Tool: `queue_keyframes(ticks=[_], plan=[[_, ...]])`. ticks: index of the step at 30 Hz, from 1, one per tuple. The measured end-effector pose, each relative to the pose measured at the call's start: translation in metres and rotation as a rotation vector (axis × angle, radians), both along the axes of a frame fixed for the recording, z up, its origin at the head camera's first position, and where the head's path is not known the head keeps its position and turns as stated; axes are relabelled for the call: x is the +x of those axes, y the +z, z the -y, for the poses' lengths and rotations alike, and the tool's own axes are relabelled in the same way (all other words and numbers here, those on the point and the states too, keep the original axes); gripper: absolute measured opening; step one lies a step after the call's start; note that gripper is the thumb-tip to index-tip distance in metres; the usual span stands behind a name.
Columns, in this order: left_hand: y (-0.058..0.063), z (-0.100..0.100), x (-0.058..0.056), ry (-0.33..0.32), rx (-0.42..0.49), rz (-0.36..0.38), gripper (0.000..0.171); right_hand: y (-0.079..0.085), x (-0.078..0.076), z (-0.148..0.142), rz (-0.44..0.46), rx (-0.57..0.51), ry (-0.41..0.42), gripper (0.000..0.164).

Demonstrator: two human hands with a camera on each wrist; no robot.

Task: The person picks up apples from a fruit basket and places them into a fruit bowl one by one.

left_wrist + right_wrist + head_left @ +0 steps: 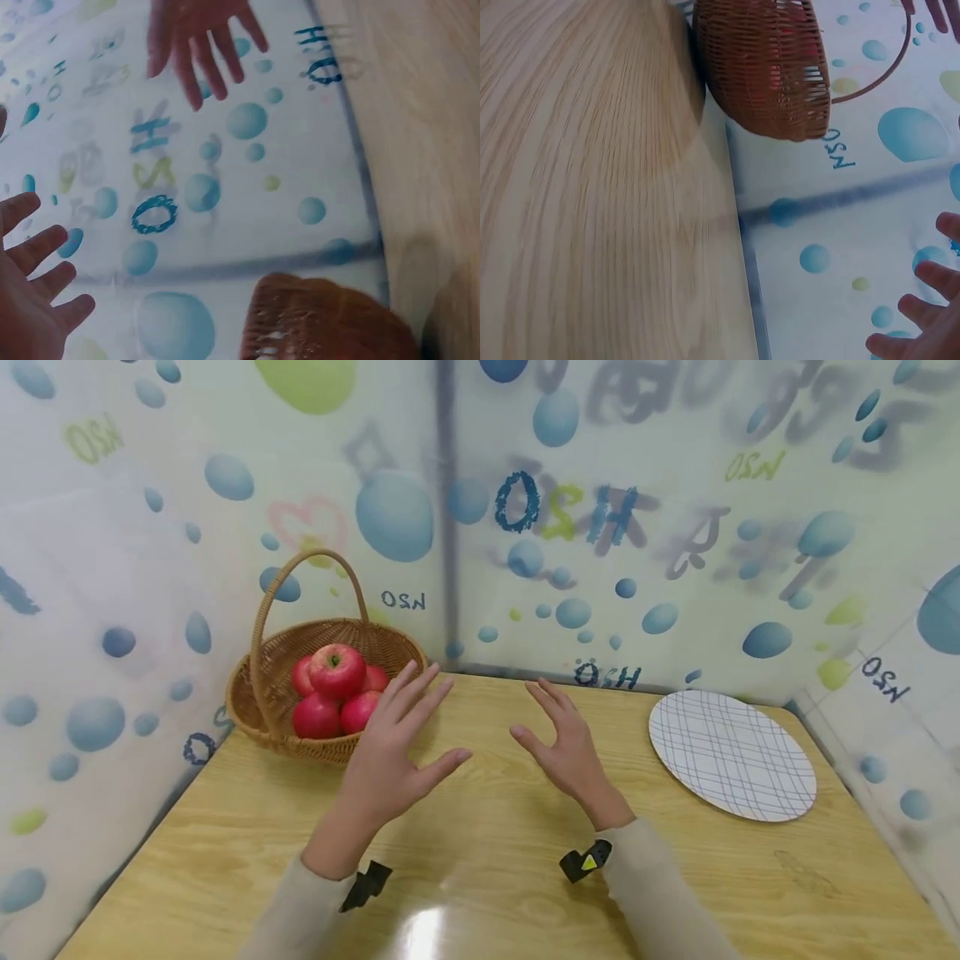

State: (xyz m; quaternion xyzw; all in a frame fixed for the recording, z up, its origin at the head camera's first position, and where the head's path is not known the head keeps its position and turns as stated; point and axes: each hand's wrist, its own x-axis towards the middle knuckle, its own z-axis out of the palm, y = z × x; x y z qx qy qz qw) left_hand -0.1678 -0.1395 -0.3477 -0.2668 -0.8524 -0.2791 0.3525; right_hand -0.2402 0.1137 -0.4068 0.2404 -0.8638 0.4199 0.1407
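Both hands are held up above the wooden table with nothing in them. My left hand (390,760), its fingers spread and straight, is in front of the right side of a wicker basket (341,750) and partly covers it in the head view. Several red apples (338,671) are piled inside that basket, under its tall arched handle. Farther right, my right hand (566,747) has loosely extended fingers and touches nothing. To its right a white oval plate (731,756) with a grid of thin lines lies on the table.
The pale wooden table (480,827) meets walls at the back and both sides. Their sheeting (480,577) carries blue bubbles and mirrored lettering. The basket stands at the back left corner, the plate near the right edge. Each wrist wears a black strapped device (587,860).
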Motion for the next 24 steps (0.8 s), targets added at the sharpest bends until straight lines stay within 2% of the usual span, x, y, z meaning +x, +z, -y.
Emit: queue_keyframes(ticks=[4, 8, 12, 16, 20, 22, 24], plan=[[0.015, 0.013, 0.009, -0.002, 0.073, -0.121, 0.071, -0.002, -0.001, 0.016, 0.002, -0.040, 0.041, 0.064], [0.030, 0.022, 0.014, -0.031, 0.191, -0.320, 0.067, -0.002, -0.001, 0.027, 0.006, -0.066, 0.066, 0.065], [0.046, 0.032, 0.015, 0.019, 0.350, -0.460, 0.069, -0.002, -0.001, 0.029, 0.020, -0.094, 0.053, 0.065], [0.053, 0.057, 0.015, 0.223, 0.511, -0.493, 0.073, -0.003, 0.000, 0.035, 0.047, -0.119, 0.060, 0.062], [0.045, 0.095, 0.014, 0.481, 0.598, -0.501, 0.058, -0.004, 0.001, 0.049, 0.080, -0.142, 0.099, 0.063], [0.037, 0.115, 0.013, 0.588, 0.574, -0.439, 0.052, -0.003, 0.002, 0.057, 0.093, -0.164, 0.111, 0.065], [0.028, 0.133, 0.012, 0.657, 0.539, -0.316, 0.051, -0.002, 0.002, 0.064, 0.101, -0.179, 0.113, 0.066]])
